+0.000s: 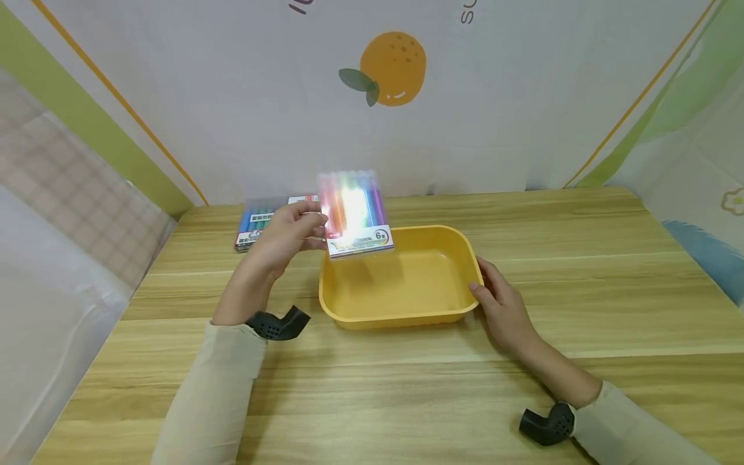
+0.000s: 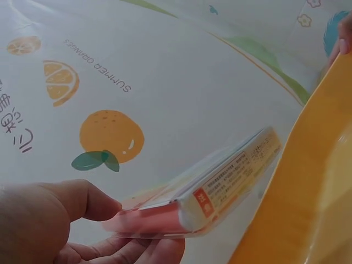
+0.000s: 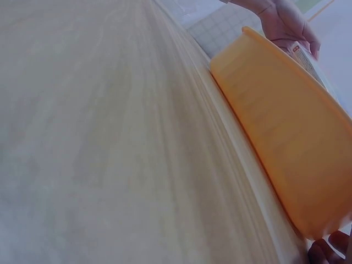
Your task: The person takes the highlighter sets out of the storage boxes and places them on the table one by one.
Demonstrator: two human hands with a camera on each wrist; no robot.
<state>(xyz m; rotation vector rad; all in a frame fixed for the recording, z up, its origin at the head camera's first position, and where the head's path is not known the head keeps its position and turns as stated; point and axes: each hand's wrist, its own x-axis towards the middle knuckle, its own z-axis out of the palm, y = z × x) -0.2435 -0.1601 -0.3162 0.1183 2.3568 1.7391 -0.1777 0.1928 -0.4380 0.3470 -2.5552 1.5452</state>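
My left hand (image 1: pixel 290 236) holds a clear pack of coloured markers (image 1: pixel 354 213) by its left edge, lifted above the far left corner of a yellow plastic tray (image 1: pixel 401 316). In the left wrist view the pack (image 2: pixel 220 192) shows its white label end, with thumb and fingers (image 2: pixel 82 203) pinching its red side beside the tray's wall (image 2: pixel 308 165). My right hand (image 1: pixel 496 300) rests against the tray's right rim, fingers on the edge. The right wrist view shows the tray's outer wall (image 3: pixel 286 137) on the table. Nothing lies in the tray.
A second pack of markers (image 1: pixel 258 226) lies flat on the wooden table (image 1: pixel 407 387) at the far left, behind my left hand. A printed backdrop with an orange (image 1: pixel 392 68) stands along the table's far edge. A pale sheet hangs at the left.
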